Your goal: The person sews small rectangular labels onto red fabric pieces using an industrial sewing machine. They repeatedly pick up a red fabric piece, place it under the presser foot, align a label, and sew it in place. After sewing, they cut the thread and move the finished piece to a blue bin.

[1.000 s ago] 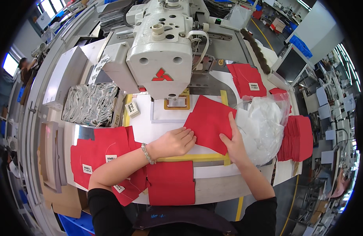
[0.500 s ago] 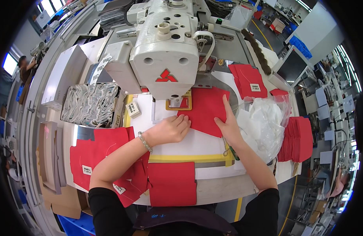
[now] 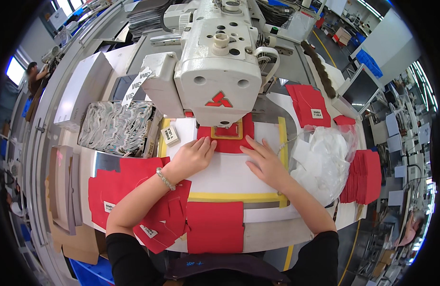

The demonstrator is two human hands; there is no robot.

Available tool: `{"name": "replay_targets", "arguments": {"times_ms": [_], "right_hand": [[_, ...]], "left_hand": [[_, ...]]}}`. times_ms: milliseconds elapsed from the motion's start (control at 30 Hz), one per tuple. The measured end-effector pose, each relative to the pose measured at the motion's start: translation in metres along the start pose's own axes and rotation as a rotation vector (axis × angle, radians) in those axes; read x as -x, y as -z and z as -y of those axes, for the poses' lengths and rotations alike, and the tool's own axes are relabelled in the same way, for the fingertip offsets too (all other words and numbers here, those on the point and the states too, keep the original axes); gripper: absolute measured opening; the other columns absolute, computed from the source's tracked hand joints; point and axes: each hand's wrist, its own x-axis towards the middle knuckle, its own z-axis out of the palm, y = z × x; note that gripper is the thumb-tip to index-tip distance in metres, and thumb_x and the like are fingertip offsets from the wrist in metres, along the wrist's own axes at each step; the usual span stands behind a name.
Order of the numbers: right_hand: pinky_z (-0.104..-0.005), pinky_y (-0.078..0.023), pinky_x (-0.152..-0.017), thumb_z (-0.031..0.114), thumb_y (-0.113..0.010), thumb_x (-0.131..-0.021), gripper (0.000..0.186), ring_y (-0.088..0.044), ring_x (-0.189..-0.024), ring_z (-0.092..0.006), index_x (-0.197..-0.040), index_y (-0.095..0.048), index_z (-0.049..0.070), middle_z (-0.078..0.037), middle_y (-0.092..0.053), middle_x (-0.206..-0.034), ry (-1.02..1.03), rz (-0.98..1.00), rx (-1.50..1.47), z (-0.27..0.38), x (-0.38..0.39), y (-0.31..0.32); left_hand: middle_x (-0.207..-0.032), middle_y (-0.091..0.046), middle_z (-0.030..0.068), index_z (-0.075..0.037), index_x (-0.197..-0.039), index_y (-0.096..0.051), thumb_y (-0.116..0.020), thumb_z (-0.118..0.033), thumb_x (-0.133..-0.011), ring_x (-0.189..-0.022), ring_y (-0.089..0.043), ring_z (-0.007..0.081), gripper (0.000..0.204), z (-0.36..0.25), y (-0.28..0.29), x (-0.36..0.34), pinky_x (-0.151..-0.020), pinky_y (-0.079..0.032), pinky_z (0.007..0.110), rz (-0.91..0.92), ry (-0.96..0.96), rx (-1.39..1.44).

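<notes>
A red fabric piece (image 3: 220, 147) lies flat on the white work surface, under the yellow clamp frame (image 3: 243, 135) of a white industrial sewing machine (image 3: 217, 81). My left hand (image 3: 195, 155) rests at the cloth's lower left edge, its fingers side by side and laid flat. On the other side, my right hand (image 3: 267, 164) has its fingers spread, with the fingertips at the cloth's lower right edge. Neither hand grips anything. Left of the frame sits a small stack of white printed labels (image 3: 170, 136).
More red pieces, some with labels, lie at the left (image 3: 139, 169) and in a front stack (image 3: 215, 228). A box of white label strips (image 3: 116, 128) stands left. To the right are a clear bag of white pieces (image 3: 320, 159), a red stack (image 3: 362, 176) and labelled red pieces (image 3: 305, 102).
The red fabric piece has moved left and away from me, from beside the clamp frame to under it, and now lies straight. My right hand has let go of its edge; my left fingers have flattened.
</notes>
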Motion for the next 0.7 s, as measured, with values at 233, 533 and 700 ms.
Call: {"name": "replay_targets", "arguments": {"times_ms": [233, 533, 700], "right_hand": [[-0.0502, -0.033, -0.111, 0.019, -0.066, -0.088, 0.041, -0.053, -0.119, -0.0366, -0.127, -0.060, 0.008, -0.019, -0.045, -0.143, 0.041, -0.010, 0.102, 0.000, -0.002, 0.000], [-0.0503, -0.035, -0.111, 0.022, -0.068, -0.086, 0.044, -0.053, -0.118, -0.0385, -0.127, -0.060, 0.008, -0.020, -0.047, -0.141, 0.037, -0.023, 0.117, 0.003, -0.006, 0.002], [-0.0505, -0.034, -0.111, 0.022, -0.068, -0.086, 0.044, -0.053, -0.119, -0.0386, -0.127, -0.060, 0.008, -0.019, -0.047, -0.141, 0.039, -0.022, 0.117, 0.002, -0.006, 0.000]], "left_hand": [[-0.110, -0.065, 0.0049, -0.007, -0.099, -0.065, -0.078, -0.023, -0.072, -0.095, -0.062, 0.0211, 0.034, 0.006, 0.020, 0.014, -0.081, -0.047, 0.035, 0.052, 0.306, 0.316], [-0.110, -0.059, 0.0023, -0.008, -0.102, -0.066, -0.078, -0.031, -0.071, -0.097, -0.055, 0.0178, 0.040, 0.008, 0.026, 0.019, -0.083, -0.041, 0.035, 0.081, 0.343, 0.284], [-0.110, -0.057, 0.0017, -0.009, -0.103, -0.066, -0.077, -0.032, -0.073, -0.098, -0.054, 0.0170, 0.040, 0.006, 0.028, 0.020, -0.082, -0.039, 0.034, 0.106, 0.372, 0.301]]}}
